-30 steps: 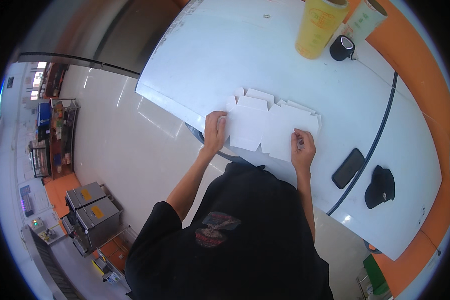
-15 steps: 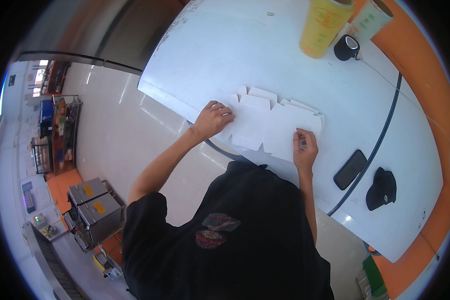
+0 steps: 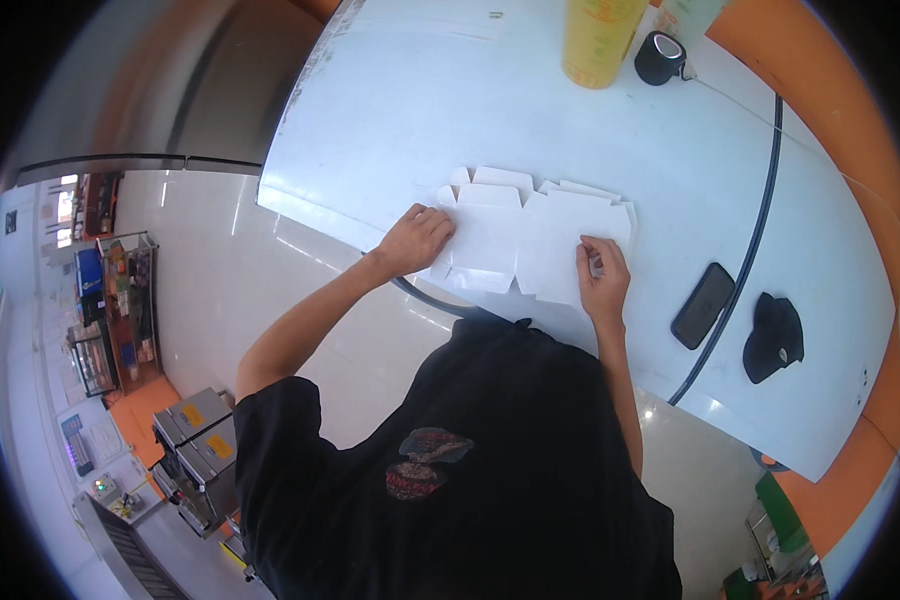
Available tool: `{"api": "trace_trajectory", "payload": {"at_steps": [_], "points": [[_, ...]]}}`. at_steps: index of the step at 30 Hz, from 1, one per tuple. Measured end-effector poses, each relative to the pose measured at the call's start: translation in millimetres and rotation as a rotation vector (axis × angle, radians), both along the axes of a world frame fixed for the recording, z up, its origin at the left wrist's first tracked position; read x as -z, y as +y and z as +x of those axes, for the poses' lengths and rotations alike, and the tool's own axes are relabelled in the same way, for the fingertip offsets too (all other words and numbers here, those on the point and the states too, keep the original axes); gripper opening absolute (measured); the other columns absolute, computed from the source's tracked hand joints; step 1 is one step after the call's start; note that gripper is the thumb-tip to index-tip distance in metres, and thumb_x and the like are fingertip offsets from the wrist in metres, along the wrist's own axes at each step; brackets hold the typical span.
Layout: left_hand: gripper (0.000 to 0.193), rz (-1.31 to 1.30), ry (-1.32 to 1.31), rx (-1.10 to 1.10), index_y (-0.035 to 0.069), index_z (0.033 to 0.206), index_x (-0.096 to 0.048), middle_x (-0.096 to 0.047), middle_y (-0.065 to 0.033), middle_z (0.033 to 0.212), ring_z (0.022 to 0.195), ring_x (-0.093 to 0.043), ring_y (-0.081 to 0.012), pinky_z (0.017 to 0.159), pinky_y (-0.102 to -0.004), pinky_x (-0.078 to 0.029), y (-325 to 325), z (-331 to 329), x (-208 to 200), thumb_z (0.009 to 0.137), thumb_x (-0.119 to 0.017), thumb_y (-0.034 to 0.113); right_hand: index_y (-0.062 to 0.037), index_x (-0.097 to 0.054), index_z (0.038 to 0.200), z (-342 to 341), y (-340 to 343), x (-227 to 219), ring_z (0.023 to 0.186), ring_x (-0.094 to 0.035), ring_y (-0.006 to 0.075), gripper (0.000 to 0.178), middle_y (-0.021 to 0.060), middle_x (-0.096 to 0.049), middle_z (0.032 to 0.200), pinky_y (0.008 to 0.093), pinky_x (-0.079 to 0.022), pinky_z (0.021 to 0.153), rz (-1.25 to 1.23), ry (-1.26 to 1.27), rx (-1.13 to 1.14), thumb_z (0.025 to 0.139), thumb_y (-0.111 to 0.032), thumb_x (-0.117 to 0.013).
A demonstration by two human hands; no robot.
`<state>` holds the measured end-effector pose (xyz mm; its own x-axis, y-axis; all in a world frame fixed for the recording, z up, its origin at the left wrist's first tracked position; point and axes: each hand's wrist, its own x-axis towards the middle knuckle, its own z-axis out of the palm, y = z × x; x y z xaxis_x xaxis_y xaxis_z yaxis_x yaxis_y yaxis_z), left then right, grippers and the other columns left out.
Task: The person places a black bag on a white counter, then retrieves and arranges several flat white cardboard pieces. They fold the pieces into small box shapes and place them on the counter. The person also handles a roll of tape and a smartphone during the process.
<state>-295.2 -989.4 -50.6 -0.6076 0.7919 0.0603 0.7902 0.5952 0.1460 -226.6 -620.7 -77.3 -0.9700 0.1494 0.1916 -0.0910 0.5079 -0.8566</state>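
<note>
A white cardboard box blank (image 3: 555,235) lies mostly unfolded near the front edge of the table, with several flaps and slots along its far and near sides. My left hand (image 3: 417,241) grips its left end, fingers curled and pressed together at the edge. On the right part of the same cardboard is my right hand (image 3: 603,275), closed in a loose pinch, thumb and forefinger meeting the sheet; the exact grip is partly hidden by the fingers.
On the white table (image 3: 390,120) stand a yellow roll (image 3: 600,45) and a black tape roll (image 3: 658,60) at the far right. A phone (image 3: 703,306), a dark cable (image 3: 760,230) and a black cap (image 3: 773,338) lie to the right. Grey metal cases (image 3: 198,425) stand lower left.
The view has turned slightly, so the table and everything on it sit differently in the picture. Both hands stay at the cardboard, with little visible change in their grip.
</note>
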Motion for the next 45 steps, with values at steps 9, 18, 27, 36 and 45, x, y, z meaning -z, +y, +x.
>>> {"api": "trace_trajectory", "payload": {"at_steps": [9, 18, 27, 36, 45], "points": [[0.022, 0.054, -0.153, -0.017, 0.002, 0.114, -0.061, -0.063, -0.0153, 0.114, 0.106, -0.06, -0.0353, 0.1, -0.0466, -0.047, -11, 0, 12, 0.092, -0.058, 0.005, -0.0041, -0.076, 0.111, -1, 0, 2, 0.081, -0.067, 0.0195, 0.016, 0.008, -0.072, 0.096, 0.0321, -0.053, 0.072, -0.012, 0.016, 0.01, 0.095, -0.006, -0.075], [0.027, 0.312, -0.228, -0.111, 0.003, 0.121, -0.066, -0.066, -0.0144, 0.117, 0.107, -0.062, -0.0357, 0.096, -0.0458, -0.054, -15, 6, 8, 0.095, -0.071, 0.009, -0.0046, -0.076, 0.11, -3, -2, 0, 0.08, -0.066, 0.0193, 0.016, 0.0079, -0.071, 0.095, 0.0317, -0.053, 0.071, 0.004, 0.003, 0.012, 0.095, -0.006, -0.075], [0.02, 0.177, -0.151, 0.046, 0.012, 0.111, -0.078, -0.07, -0.0033, 0.114, 0.103, -0.068, -0.0224, 0.087, -0.0358, -0.06, -19, -16, -9, 0.091, -0.077, 0.01, -0.005, -0.075, 0.109, -3, -3, -1, 0.084, -0.069, 0.026, 0.016, 0.011, -0.072, 0.098, 0.0368, -0.055, 0.074, 0.041, -0.024, 0.004, 0.093, -0.004, -0.074], [0.022, 0.205, -0.202, -0.022, 0.007, 0.115, -0.066, -0.065, -0.0114, 0.121, 0.113, -0.062, -0.033, 0.1, -0.0432, -0.054, -17, -5, 8, 0.093, -0.07, 0.008, -0.0048, -0.075, 0.109, -1, -3, 0, 0.084, -0.069, 0.0264, 0.016, 0.0108, -0.071, 0.096, 0.037, -0.055, 0.075, 0.035, -0.01, 0.014, 0.093, -0.004, -0.075], [0.017, 0.044, -0.319, -0.085, 0.006, 0.118, -0.063, -0.06, -0.016, 0.126, 0.121, -0.056, -0.0354, 0.104, -0.0447, -0.052, -25, 4, -3, 0.103, -0.067, 0.013, -0.004, -0.074, 0.109, -3, -1, 1, 0.083, -0.069, 0.0247, 0.016, 0.0106, -0.071, 0.095, 0.0361, -0.054, 0.073, 0.022, -0.021, -0.003, 0.093, -0.003, -0.075]]}}
